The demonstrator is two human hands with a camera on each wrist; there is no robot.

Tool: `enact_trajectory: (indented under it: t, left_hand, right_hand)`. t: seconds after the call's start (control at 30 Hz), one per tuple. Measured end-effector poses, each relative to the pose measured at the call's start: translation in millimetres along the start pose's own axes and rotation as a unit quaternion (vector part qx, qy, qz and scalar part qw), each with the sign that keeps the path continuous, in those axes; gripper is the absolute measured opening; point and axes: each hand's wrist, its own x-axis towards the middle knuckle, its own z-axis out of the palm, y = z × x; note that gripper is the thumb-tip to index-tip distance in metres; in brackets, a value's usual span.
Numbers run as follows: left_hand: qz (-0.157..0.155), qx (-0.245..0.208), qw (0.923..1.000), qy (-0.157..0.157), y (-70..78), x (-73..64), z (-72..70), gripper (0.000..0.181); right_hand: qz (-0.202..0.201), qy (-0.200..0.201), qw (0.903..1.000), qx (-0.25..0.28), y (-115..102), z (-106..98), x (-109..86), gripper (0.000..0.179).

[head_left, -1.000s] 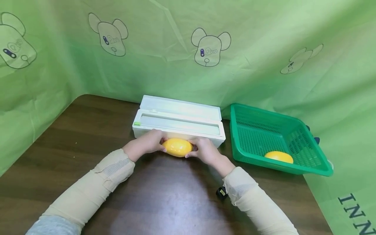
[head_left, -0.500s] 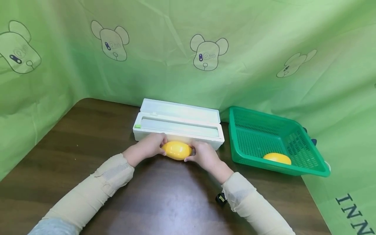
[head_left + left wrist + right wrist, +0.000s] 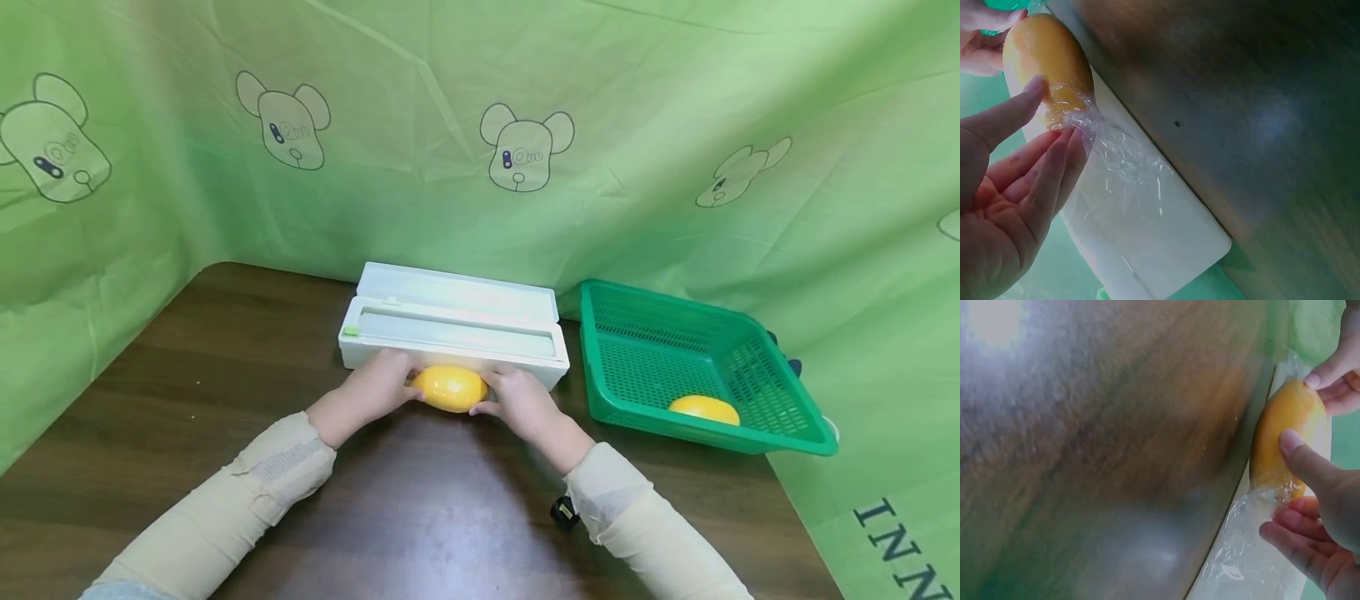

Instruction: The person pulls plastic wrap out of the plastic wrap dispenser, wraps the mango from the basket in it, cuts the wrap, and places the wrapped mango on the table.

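A glossy yellow mango point(image 3: 450, 389) is held between both hands just in front of a white cling-film dispenser point(image 3: 454, 352). My left hand point(image 3: 377, 385) grips its left end, thumb on the fruit and fingers curled beneath. On the opposite end, my right hand point(image 3: 522, 406) grips it in the same manner. Clear cling film point(image 3: 1125, 153) bunches at the left fingertips in the left wrist view. More film point(image 3: 1235, 544) trails below the right fingers in the right wrist view. How far the film covers the underside is hidden.
A green basket point(image 3: 588, 350) stands right of the dispenser, with another yellow mango point(image 3: 705, 409) inside. The dispenser's lid point(image 3: 457, 292) is raised at the back. A small black object point(image 3: 564, 512) lies by the right wrist. Green cloth point(image 3: 420, 208) hangs behind the table.
The head view has tilted, so the scene sits slightly lower in it. Both hands keep their grip on the mango, with little other visible movement.
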Motion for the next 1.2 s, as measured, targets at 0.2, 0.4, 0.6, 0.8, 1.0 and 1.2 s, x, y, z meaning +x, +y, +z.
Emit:
enact_trajectory:
  t: [0.2,0.4,0.6,0.8,1.0,1.2]
  left_hand:
    - [0.01,0.007,0.9998,-0.015,-4.4,2.7,1.0,0.012]
    - [0.009,0.016,0.9993,-0.032,-5.7,4.9,1.0,0.011]
    - [0.002,0.018,0.9985,-0.052,-5.6,7.0,0.6,0.012]
    - [-0.007,0.013,0.998,-0.061,-6.4,8.4,0.6,0.011]
    - [-0.012,0.002,0.9981,-0.061,-7.7,7.0,-0.6,0.01]
    - [-0.009,-0.006,0.9991,-0.042,-8.3,3.1,2.7,0.01]
  right_hand:
    - [-0.002,-0.011,0.9997,0.021,4.9,1.9,-0.3,0.045]
    - [0.015,-0.034,0.9984,0.043,5.6,2.4,-0.1,0.046]
    - [0.026,-0.059,0.9964,0.054,6.3,0.3,1.9,0.043]
    - [0.031,-0.07,0.995,0.064,8.4,0.2,3.8,0.04]
    - [0.029,-0.068,0.9953,0.062,9.0,1.1,5.8,0.039]
    - [0.035,-0.062,0.9963,0.048,3.4,1.0,5.3,0.041]
